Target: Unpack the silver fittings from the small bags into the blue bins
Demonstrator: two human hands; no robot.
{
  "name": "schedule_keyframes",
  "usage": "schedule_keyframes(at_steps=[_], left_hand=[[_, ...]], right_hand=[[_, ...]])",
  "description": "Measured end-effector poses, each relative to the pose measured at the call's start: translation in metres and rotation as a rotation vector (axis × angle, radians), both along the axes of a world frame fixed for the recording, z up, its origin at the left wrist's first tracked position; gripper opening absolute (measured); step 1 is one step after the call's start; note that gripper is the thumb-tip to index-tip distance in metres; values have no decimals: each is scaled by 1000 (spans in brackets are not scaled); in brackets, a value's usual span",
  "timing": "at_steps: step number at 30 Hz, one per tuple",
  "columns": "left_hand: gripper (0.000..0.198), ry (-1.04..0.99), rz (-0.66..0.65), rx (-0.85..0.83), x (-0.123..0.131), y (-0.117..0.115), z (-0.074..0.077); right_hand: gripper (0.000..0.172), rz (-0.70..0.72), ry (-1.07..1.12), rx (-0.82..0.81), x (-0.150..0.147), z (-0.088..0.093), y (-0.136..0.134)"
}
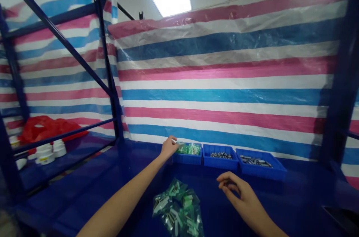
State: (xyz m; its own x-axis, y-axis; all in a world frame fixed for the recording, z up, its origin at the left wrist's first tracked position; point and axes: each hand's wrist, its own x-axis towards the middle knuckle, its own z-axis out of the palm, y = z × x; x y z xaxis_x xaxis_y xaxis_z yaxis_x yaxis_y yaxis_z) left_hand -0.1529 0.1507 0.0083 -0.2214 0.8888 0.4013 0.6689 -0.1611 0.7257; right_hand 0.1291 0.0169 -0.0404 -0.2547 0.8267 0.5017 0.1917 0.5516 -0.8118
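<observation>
My left hand [169, 147] is stretched forward to the leftmost blue bin [188, 158], its fingers pinched on a small clear bag at the bin's near-left edge. That bin holds green-tinted bags [191, 149]. My right hand [238, 192] hovers low over the blue table, fingers curled loosely with thumb and forefinger close together, and nothing shows in them. Between my arms lies a pile of small green plastic bags [178, 211] with metal pieces inside.
Two more blue bins, middle [220, 160] and right [259, 169], hold small dark metal parts. A striped tarp hangs behind them. Blue rack posts [110, 80] stand left and right. On the left shelf sit a red bag [45, 128] and white jars [50, 151].
</observation>
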Motion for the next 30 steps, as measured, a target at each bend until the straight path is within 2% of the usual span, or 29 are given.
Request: schedule_keyframes(at_steps=[4, 7, 10, 13, 16, 17, 19, 21, 26, 30], left_hand=[[27, 135, 19, 33, 3, -1, -12], [27, 202, 23, 97, 10, -10, -9], [26, 264, -45, 155, 18, -33, -1], [23, 358, -284, 149, 26, -72, 6], [31, 503, -681, 39, 29, -111, 11], [36, 563, -798, -16, 30, -121, 12], [37, 636, -929, -111, 33, -133, 12], [31, 600, -946, -165, 40, -133, 13], [19, 243, -847, -141, 69, -110, 15], [15, 2, -729, -73, 92, -97, 15]], right_hand=[[15, 1, -28, -20, 1, -2, 1], [16, 4, -88, -5, 1, -3, -1], [20, 9, -193, 36, -2, -4, -7], [24, 22, -224, 52, -4, -2, -13], [22, 25, -183, -4, -3, 1, -14], [21, 29, -166, -26, -3, 1, -13], [19, 37, -125, -62, 0, 2, -9], [16, 34, -75, -91, 2, 1, -4], [14, -1, 26, -158, 11, 1, 11], [29, -65, 195, -312, 12, 4, 13]])
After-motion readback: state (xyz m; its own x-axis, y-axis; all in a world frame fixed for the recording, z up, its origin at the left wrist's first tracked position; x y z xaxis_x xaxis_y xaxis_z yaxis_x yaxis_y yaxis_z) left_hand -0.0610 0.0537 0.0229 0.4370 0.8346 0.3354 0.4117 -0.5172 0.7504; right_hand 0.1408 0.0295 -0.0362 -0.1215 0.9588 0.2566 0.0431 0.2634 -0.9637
